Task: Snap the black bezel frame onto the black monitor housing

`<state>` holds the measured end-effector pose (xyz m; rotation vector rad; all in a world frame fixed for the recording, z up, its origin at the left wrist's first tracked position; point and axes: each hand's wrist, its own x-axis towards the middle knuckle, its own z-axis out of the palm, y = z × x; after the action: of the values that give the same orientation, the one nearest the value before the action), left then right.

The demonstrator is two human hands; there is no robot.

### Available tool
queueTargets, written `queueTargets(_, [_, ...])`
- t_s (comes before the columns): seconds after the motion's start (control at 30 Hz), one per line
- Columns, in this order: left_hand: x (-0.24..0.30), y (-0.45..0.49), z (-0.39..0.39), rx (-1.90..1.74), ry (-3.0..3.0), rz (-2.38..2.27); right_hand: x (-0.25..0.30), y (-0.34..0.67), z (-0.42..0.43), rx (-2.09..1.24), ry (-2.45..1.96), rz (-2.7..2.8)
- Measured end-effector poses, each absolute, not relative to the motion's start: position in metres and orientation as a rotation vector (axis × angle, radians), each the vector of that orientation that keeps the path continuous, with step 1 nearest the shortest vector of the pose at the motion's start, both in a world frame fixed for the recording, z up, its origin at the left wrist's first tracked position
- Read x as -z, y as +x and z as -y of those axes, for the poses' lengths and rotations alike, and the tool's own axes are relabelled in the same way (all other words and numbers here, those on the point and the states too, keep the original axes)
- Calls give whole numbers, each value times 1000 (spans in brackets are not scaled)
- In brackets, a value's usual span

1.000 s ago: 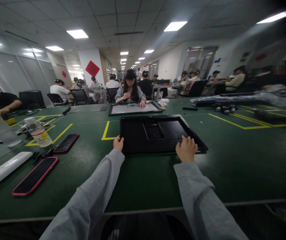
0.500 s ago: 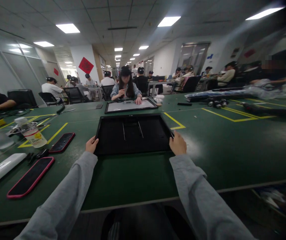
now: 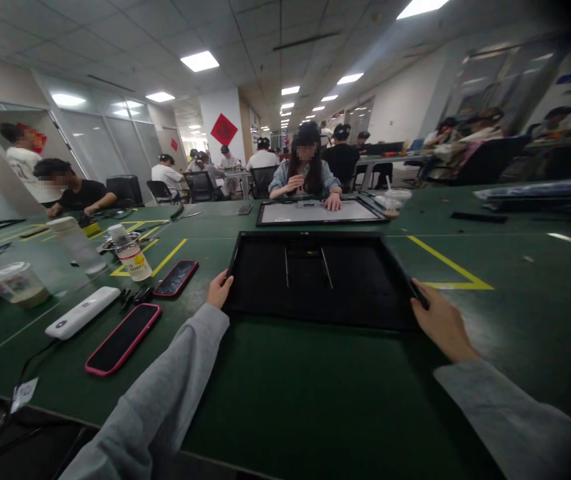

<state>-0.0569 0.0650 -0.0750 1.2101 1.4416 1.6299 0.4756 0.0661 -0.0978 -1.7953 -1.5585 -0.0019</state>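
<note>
A wide black monitor housing (image 3: 360, 287), shallow like a tray with its hollow side up, is in front of me at the green table. Two thin light strips run across its middle. My left hand (image 3: 220, 288) is closed on its left edge, thumb along the rim. My right hand (image 3: 440, 319) grips the right edge near the front corner. Grey sleeves cover both my arms. Whether the housing's underside touches the table cannot be made out.
Two phones, a red-cased one (image 3: 124, 339) and a smaller one (image 3: 176, 278), lie left, beside a white power bank (image 3: 82, 312) and a juice bottle (image 3: 130, 253). Across the table, a co-worker (image 3: 308, 167) rests a hand on a grey panel (image 3: 292, 212). Yellow tape (image 3: 458, 263) marks the tabletop (image 3: 325, 380).
My view has swung left, so the scene sits further right and more of the left side shows. Both hands keep their hold on the monitor housing.
</note>
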Motion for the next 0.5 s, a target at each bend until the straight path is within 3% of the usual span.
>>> queueTargets(0.27, [89,-61,-68,-1581,1303,-1485,92,475,-72,-55,-1742,1574])
queueTargets(0.5, [94,-73,-55,-1217,1840,-1976,81,466,-63,-88,-1760,1645])
